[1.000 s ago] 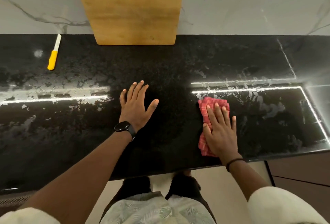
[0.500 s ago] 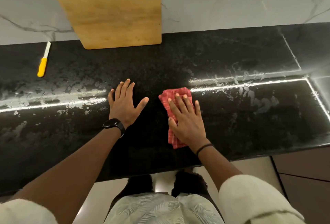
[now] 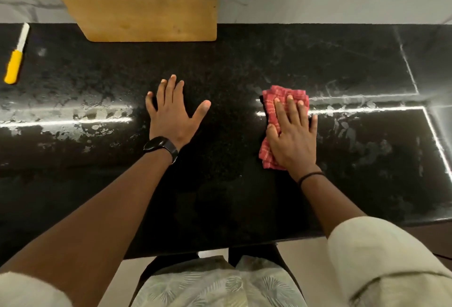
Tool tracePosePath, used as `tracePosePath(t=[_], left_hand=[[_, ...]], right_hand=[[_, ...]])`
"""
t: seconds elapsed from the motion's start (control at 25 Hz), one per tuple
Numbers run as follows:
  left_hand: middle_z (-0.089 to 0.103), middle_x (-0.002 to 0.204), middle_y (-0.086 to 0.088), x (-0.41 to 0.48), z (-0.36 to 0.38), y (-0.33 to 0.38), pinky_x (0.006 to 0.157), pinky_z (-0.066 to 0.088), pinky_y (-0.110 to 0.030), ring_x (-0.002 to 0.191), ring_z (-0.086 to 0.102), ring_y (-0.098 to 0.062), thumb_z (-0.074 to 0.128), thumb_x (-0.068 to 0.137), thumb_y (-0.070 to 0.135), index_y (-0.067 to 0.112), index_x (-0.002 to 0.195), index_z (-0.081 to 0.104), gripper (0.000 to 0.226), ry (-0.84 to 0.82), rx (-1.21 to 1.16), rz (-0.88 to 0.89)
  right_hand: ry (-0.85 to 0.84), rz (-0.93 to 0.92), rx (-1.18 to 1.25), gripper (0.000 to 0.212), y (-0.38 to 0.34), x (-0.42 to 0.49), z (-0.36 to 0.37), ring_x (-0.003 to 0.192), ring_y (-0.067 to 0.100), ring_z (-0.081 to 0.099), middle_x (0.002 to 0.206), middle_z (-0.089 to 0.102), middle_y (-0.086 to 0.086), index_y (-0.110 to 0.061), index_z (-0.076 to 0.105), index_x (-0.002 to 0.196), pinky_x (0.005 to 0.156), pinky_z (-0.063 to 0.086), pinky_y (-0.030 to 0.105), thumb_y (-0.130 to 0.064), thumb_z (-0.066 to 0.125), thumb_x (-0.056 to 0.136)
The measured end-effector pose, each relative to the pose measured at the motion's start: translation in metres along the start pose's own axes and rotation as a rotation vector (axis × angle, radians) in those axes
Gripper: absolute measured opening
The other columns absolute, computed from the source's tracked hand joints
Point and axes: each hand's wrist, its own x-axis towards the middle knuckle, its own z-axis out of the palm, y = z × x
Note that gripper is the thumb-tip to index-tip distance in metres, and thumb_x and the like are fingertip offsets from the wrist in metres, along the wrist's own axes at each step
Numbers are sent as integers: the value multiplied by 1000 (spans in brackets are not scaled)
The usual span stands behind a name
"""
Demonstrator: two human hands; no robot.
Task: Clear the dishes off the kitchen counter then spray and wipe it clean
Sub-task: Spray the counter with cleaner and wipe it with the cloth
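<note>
A black stone counter [image 3: 232, 69] with wet streaks fills the view. My right hand [image 3: 293, 135] lies flat with straight fingers on a folded red checked cloth [image 3: 274, 101], pressing it to the counter right of centre. My left hand [image 3: 172, 113] rests palm down on the bare counter with fingers spread, a black watch on its wrist. A gap of dark stone separates the two hands.
A wooden cutting board [image 3: 146, 0] leans against the marble wall at the back. A knife with a yellow handle [image 3: 14, 62] lies at the far left. The counter's front edge runs near my legs, with pale floor below.
My right hand slid the cloth left toward my left hand, then back right to where it is now. My left hand stayed planted.
</note>
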Motion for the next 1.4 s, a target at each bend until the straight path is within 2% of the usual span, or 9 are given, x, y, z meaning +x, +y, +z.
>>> tracePosePath(t=[0.48,0.68,1.0,1.16,1.32,1.4], left_hand=[[10,169,5,7,9,-2,125,-3,-53,156,-3,-14,17,91,84,21,158,24,93,16,37,-4],[13,169,6,9,9,-2,125,-3,-51,156,-1,-13,15,91,84,20,158,26,93,33,51,-3],[17,168,6,8,10,-3,125,0,-51,156,2,-12,15,90,84,21,157,28,92,47,49,-21],[13,169,7,7,10,-5,126,0,-49,156,1,-12,20,93,80,21,158,25,89,39,4,-33],[13,169,6,2,9,-4,125,1,-51,156,1,-13,22,93,79,20,159,24,88,25,-12,-33],[14,169,6,1,5,0,125,1,-51,156,2,-14,21,93,79,21,159,25,88,17,-19,-31]], right_hand=[[3,-69,27,71,-49,192,-19,159,29,1,173,8,2,-33,15,164,126,-3,59,-52,25,96],[12,-80,8,73,-84,231,-11,159,32,-1,173,6,7,-30,13,165,125,-4,61,-53,22,96],[0,-203,22,73,-117,203,1,159,34,1,172,9,8,-28,14,164,124,-3,64,-54,24,97],[-28,-254,62,74,-116,138,12,159,32,0,173,7,8,-29,14,164,124,-2,64,-52,25,95],[-80,-416,30,74,-88,61,17,159,27,1,173,10,2,-33,18,163,125,-1,62,-52,27,93],[-104,-422,7,72,-56,53,7,159,23,2,173,10,-2,-37,19,162,125,-2,61,-52,28,92]])
